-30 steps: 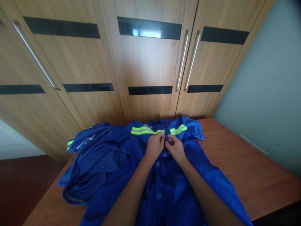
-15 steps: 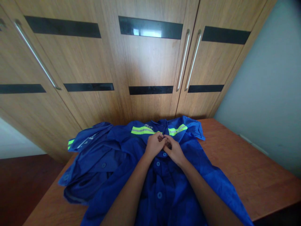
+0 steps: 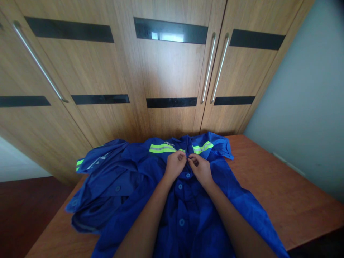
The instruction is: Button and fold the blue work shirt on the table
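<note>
A blue work shirt (image 3: 188,200) with yellow-green reflective stripes lies flat on a reddish wooden table (image 3: 282,193), front side up, its row of blue buttons running toward me. My left hand (image 3: 175,165) and my right hand (image 3: 199,168) meet on the button placket just below the stripes. Both pinch the blue cloth there with fingers curled, thumbs and fingertips touching across the placket. A button shows just below the fingers.
More blue cloth (image 3: 107,179) lies bunched at the table's left side, with a reflective stripe near its edge. Wooden wardrobe doors (image 3: 172,79) with long metal handles stand right behind the table. A pale wall (image 3: 311,107) is on the right.
Both hands stayed on the same spot of the placket; the fingers shifted a little, closing together and then parting slightly. The shirt has not moved.
</note>
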A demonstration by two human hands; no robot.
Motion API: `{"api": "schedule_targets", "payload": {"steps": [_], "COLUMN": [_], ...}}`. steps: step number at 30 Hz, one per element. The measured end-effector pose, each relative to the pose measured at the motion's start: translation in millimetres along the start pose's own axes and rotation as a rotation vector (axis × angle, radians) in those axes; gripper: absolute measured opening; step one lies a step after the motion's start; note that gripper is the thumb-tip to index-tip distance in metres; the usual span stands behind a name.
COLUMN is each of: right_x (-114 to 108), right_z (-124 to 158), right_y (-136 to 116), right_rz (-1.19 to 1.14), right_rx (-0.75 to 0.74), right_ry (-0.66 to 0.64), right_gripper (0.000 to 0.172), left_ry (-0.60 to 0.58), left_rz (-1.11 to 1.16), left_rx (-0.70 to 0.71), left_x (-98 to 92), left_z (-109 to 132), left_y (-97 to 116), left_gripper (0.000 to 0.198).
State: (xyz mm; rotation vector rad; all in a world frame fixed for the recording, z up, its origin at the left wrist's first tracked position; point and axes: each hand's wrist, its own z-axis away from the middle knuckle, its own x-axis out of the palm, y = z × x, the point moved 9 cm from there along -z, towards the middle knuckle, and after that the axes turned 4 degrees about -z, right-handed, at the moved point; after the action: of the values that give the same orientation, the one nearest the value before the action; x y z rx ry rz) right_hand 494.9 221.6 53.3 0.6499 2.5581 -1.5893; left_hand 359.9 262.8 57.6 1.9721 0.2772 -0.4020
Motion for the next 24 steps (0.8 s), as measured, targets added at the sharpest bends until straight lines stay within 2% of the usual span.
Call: {"api": "schedule_targets", "payload": {"steps": [6, 13, 18, 24], "right_x": [0, -12, -13, 0], "right_z": [0, -1, -2, -1], "right_y": [0, 2, 15, 32], "right_rz": [0.052, 0.020, -0.118, -0.353], "right_rx": [-0.010, 0.028, 0.146, 0.329], "right_ry": [-0.007, 0.057, 0.091, 0.030], "right_gripper": [0.017, 0.018, 0.025, 0.030], "left_ry": [0.021, -0.029, -0.049, -0.034], "left_rz": [-0.024, -0.013, 0.007, -0.037], "left_rx": [0.023, 0.087, 0.114, 0.124], "left_x": [-0.5, 5.0, 7.8, 7.4], "left_z": [1, 4, 5, 6], "left_y": [2, 9, 7, 4], "left_gripper": [0.010, 0.011, 0.007, 0.006]}}
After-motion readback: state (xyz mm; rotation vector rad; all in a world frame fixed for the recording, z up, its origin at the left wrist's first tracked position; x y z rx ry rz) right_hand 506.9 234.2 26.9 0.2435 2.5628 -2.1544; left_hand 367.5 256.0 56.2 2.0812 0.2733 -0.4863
